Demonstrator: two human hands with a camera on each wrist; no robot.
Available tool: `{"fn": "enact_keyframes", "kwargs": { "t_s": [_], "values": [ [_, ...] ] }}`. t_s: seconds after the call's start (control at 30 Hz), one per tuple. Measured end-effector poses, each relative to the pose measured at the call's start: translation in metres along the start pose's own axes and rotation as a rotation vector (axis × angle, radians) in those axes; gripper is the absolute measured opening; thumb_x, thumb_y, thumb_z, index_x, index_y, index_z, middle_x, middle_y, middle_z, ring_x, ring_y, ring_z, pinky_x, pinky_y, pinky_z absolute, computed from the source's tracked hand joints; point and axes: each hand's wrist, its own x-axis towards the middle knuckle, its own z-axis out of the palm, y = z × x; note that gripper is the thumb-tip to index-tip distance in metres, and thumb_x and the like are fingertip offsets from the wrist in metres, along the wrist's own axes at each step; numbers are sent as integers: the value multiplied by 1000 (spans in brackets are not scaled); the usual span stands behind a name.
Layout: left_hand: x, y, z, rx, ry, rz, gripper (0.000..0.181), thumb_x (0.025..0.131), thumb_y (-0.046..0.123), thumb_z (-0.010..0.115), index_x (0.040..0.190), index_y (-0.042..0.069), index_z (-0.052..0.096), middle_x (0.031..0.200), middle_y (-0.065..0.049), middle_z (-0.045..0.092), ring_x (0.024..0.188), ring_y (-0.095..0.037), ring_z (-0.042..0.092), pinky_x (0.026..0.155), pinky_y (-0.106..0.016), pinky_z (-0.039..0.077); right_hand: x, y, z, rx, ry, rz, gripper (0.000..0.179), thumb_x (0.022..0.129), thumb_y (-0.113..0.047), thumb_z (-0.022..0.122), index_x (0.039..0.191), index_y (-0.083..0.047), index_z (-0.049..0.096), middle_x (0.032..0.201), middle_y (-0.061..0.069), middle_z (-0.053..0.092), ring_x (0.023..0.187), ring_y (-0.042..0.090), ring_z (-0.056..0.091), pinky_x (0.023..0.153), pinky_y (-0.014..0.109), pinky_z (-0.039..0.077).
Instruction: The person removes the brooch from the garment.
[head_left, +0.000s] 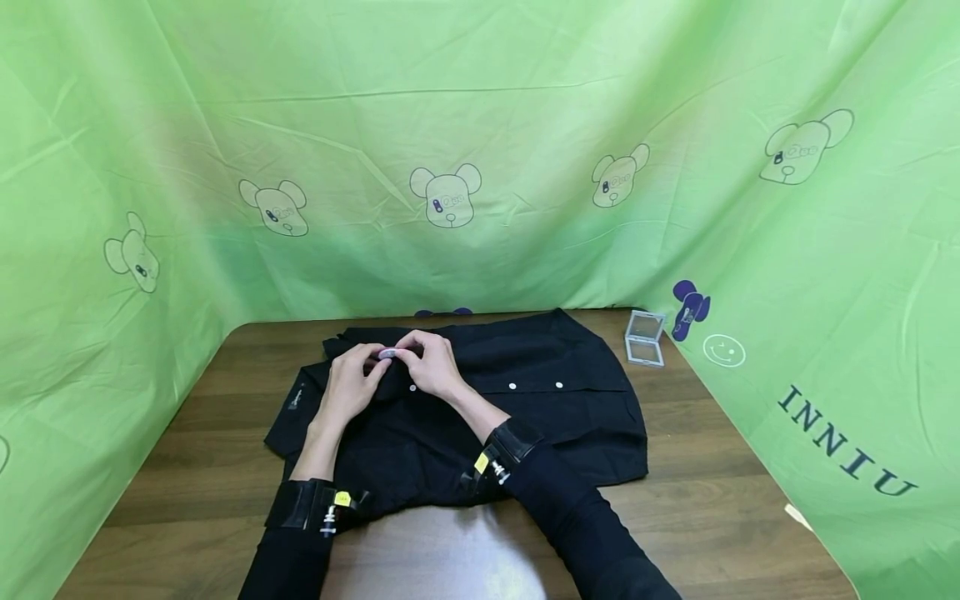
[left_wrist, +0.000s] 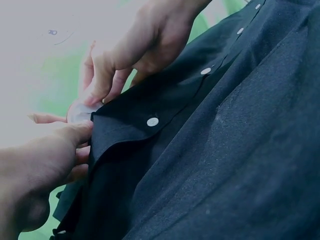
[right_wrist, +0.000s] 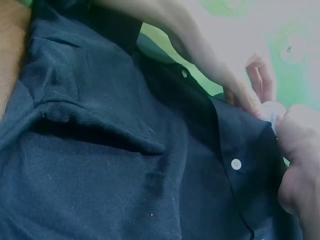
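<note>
A black button-up shirt (head_left: 540,425) lies across the table with its collar end to the left and a row of white buttons (left_wrist: 153,122). My left hand (head_left: 348,387) and right hand (head_left: 433,367) meet over its upper front, fingertips nearly together. Between them they pinch a small, pale round disc (head_left: 387,353), held right at the raised edge of the shirt's front. Both wrist views show this disc (right_wrist: 274,111) as whitish and partly covered by fingers. Its exact kind I cannot tell. The cloth beneath the fingertips is lifted into a peak.
To the right of the shirt, a small clear hinged case (head_left: 645,338) lies with its lid up. Green printed cloth (head_left: 480,100) hangs behind and along the sides of the wooden table (head_left: 705,492). A white scrap (head_left: 798,517) is at the table's right edge.
</note>
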Motion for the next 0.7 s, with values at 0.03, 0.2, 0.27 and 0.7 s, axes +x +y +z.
{"fn": "enact_keyframes", "kwargs": {
  "t_s": [0.03, 0.2, 0.27, 0.7],
  "values": [
    [0, 0, 0, 1, 0, -1, 20, 104, 6, 81, 122, -3, 80, 117, -23, 82, 100, -38, 83, 90, -53, 68, 0, 0, 0, 5, 2, 3, 7, 106, -21, 82, 106, -15, 85, 107, 0, 89, 102, 18, 81, 90, 25, 58],
    [0, 0, 0, 10, -2, -12, 20, 105, 7, 80, 122, -3, 80, 116, -23, 82, 100, -38, 82, 90, -53, 68, 0, 1, 0, 27, 5, 21, 6, 105, -21, 82, 105, -17, 86, 105, -1, 89, 100, 16, 80, 88, 25, 57],
    [0, 0, 0, 13, -4, -18, 20, 105, 7, 80, 122, -3, 80, 116, -23, 82, 100, -38, 82, 90, -54, 67, 0, 2, 0, 29, 1, 21, 6, 105, -21, 83, 105, -17, 86, 105, -1, 89, 100, 15, 80, 88, 26, 58],
    [0, 1, 0, 24, 17, -40, 14, 105, 9, 80, 116, -1, 82, 111, -20, 84, 99, -35, 82, 88, -53, 63, -1, 6, -1, 24, -19, 22, 9, 107, -21, 81, 108, -14, 86, 109, 1, 89, 103, 19, 81, 92, 29, 60]
  ]
}}
